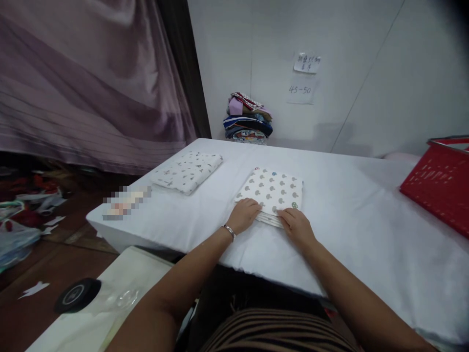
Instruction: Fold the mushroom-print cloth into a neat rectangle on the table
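A folded white cloth with a grey mushroom-like print lies on the white-covered table, its layers showing along the near edge. My left hand grips its near left corner, fingers curled over the edge; a bracelet is on that wrist. At the near right side, my right hand holds the same edge with its fingers bent on the fabric. Farther left rests a second folded white cloth with small dark prints, apart from both hands.
A red plastic basket stands at the right. Piled clothes rise by the wall behind the table. Left are a pinkish curtain, a pale lower surface with a black round object, and plastic bags on the floor.
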`<action>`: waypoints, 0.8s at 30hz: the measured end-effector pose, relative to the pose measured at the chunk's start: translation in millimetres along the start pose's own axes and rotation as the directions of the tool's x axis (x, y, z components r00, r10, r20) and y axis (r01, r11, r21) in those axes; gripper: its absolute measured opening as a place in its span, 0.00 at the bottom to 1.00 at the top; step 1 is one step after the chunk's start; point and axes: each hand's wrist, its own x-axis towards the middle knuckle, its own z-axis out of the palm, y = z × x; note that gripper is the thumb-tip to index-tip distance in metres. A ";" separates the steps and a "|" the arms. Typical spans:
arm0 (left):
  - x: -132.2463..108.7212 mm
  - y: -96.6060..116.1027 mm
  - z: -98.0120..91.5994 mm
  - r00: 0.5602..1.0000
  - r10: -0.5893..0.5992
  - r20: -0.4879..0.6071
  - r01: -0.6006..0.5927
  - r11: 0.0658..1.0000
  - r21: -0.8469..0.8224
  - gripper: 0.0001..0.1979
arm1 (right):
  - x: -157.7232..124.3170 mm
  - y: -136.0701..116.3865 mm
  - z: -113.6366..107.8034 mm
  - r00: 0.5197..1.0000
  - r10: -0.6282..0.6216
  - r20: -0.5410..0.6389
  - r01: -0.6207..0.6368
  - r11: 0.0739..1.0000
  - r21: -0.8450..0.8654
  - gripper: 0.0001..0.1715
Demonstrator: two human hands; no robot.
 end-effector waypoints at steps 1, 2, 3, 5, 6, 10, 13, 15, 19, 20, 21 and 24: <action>-0.3 0.4 0.2 1.000 -0.001 -0.010 0.001 1.000 -0.006 0.09 | -0.5 0.6 0.1 1.000 -0.004 -0.010 0.004 1.000 0.011 0.15; -0.4 1.0 0.4 1.000 0.002 -0.018 -0.002 1.000 -0.009 0.09 | -1.1 1.2 0.1 1.000 -0.009 -0.017 0.009 1.000 0.022 0.15; -0.5 1.6 0.7 1.000 0.007 -0.023 -0.007 1.000 -0.011 0.09 | -1.8 1.8 0.1 1.000 -0.014 -0.022 0.015 0.999 0.034 0.15; -0.7 3.0 1.2 0.999 0.008 -0.033 -0.009 1.000 -0.009 0.09 | -3.4 2.7 0.0 0.999 -0.024 -0.025 0.025 0.998 0.052 0.16; -0.8 3.5 1.5 0.999 0.004 -0.037 -0.004 1.000 -0.007 0.09 | -4.3 2.9 0.0 0.999 -0.026 -0.023 0.027 0.998 0.058 0.16; -2.0 3.6 2.8 0.999 -0.007 -0.035 0.008 1.000 0.016 0.10 | -6.8 2.4 -0.3 1.000 -0.006 -0.016 0.007 0.998 0.064 0.19; -4.2 2.2 3.1 0.999 0.023 -0.023 -0.023 1.000 0.016 0.10 | -7.2 0.9 -0.7 1.000 0.001 -0.031 0.000 0.999 0.055 0.18; -6.1 1.5 3.2 0.999 0.043 -0.018 -0.043 0.999 -0.002 0.10 | -6.9 -0.6 -1.2 0.999 0.004 -0.035 -0.002 0.999 0.047 0.17; -8.8 1.5 3.9 0.999 0.027 -0.027 -0.029 0.998 -0.049 0.10 | -5.5 -4.2 -1.9 1.000 0.010 0.001 -0.010 0.999 0.049 0.15; -9.0 1.6 4.2 0.999 0.020 -0.030 -0.022 0.998 -0.055 0.10 | -5.2 -4.9 -1.9 1.000 0.013 0.006 -0.013 0.999 0.045 0.15; -8.9 1.7 4.7 0.999 0.015 -0.033 -0.017 0.998 -0.057 0.10 | -4.9 -5.5 -1.8 1.000 0.015 0.010 -0.016 0.999 0.038 0.15; -7.9 1.4 6.0 0.999 0.015 -0.040 -0.017 0.999 -0.048 0.10 | -4.2 -6.8 -1.6 1.000 0.021 0.020 -0.021 1.000 0.010 0.14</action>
